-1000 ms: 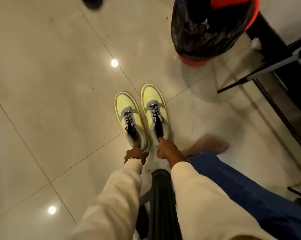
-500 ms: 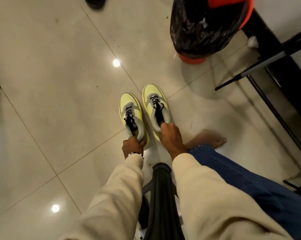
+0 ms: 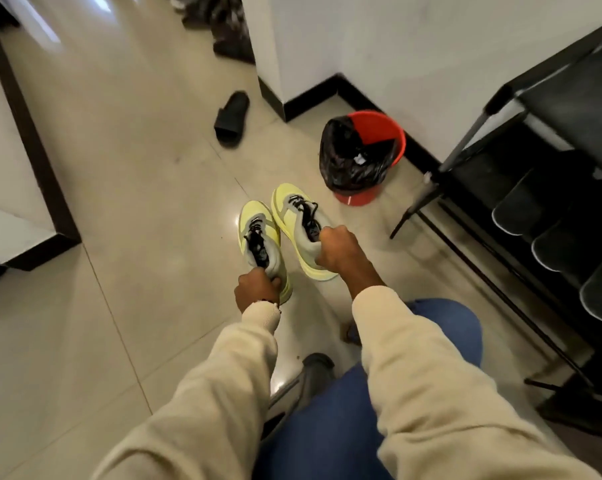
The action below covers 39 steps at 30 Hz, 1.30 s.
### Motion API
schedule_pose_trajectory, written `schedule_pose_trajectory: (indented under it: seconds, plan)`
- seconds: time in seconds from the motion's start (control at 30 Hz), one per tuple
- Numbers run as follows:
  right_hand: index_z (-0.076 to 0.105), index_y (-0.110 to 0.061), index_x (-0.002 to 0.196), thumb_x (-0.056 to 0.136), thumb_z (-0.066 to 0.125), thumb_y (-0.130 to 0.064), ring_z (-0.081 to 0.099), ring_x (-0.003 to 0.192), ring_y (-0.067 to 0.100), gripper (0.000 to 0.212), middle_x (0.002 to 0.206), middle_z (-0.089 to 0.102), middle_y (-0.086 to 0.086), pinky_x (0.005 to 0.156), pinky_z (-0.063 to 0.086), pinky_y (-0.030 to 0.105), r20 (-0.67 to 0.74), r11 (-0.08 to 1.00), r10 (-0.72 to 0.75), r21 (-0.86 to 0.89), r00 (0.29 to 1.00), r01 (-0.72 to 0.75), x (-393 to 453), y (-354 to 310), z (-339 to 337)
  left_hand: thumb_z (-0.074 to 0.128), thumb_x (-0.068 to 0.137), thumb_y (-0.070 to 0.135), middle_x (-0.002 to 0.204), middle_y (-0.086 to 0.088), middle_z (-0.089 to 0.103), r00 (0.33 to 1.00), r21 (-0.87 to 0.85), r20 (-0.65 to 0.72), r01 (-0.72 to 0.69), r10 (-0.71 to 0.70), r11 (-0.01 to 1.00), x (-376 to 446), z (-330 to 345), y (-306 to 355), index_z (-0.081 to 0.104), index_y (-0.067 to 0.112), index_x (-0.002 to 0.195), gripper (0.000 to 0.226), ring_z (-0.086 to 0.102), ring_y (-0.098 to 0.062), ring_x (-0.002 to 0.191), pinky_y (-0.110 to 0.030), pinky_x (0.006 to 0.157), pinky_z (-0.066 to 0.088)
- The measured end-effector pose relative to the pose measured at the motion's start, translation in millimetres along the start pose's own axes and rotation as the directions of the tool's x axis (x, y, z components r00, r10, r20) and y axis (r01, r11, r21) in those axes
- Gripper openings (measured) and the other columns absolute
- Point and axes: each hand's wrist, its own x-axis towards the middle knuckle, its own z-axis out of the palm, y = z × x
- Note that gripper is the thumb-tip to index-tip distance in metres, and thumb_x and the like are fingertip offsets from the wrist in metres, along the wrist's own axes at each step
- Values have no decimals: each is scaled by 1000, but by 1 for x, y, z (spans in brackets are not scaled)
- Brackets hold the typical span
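Head view: we are gripping heels, left hand [image 3: 258, 289] on left sneaker [image 3: 257, 225], right hand [image 3: 337, 251] on right sneaker [image 3: 290, 211]; toes pointing eleven o'clock.

Glossy beige tile floor [image 3: 137, 202]
A red bin [image 3: 375, 128] stands on it; a black sandal [image 3: 232, 117] lies beyond-left of the bin, a shoe rack [image 3: 566, 109] to its right.

Glossy beige tiled floor [image 3: 126, 174], white walls [image 3: 396, 46] with dark skirting, black shoe rack [image 3: 552, 188], red bin [image 3: 372, 147]
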Motion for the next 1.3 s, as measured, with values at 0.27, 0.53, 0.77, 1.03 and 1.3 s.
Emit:
schedule_pose_trajectory:
  seconds: [0.27,0.53,0.77,1.03,1.3]
  plan:
    - [62,-6,98,79,61,-21,60,87,37,24,94,63,18,67,45,32,-337,996,-42,54,941,64,-88,8,-88,57,92,34,97,-20,63,913,38,-309,-266,265,963,-57,-87,55,58,6,99,29,58,-39,91,-34,64,33]
    - [61,-13,105,80,64,-34,61,89,34,34,98,65,14,74,51,35,-598,994,91,108,797,-32,-171,57,-165,63,83,29,87,-20,65,705,95,-411,-598,579,796,-106,-132,149,61,5,92,26,58,-39,87,-34,64,35]
    - [60,-12,101,78,64,-34,60,90,36,32,98,64,15,66,41,32,-728,958,277,159,627,-239,-222,111,-220,66,80,32,85,-16,66,510,149,-354,-797,784,585,-150,-146,244,62,8,89,26,59,-38,87,-34,66,37]
    - [56,-6,98,84,60,-26,60,87,37,25,94,61,15,61,37,33,-722,871,463,264,514,-414,-229,171,-244,71,79,37,87,-11,66,325,255,-188,-895,927,365,-193,-132,346,67,12,95,30,60,-31,83,-31,65,38]
    - [55,-2,110,92,54,-17,61,96,36,24,104,60,17,64,38,33,-675,818,535,261,508,-513,-210,209,-251,70,82,38,96,-11,66,274,353,-116,-887,955,297,-199,-96,408,65,12,101,33,61,-29,92,-33,71,45]
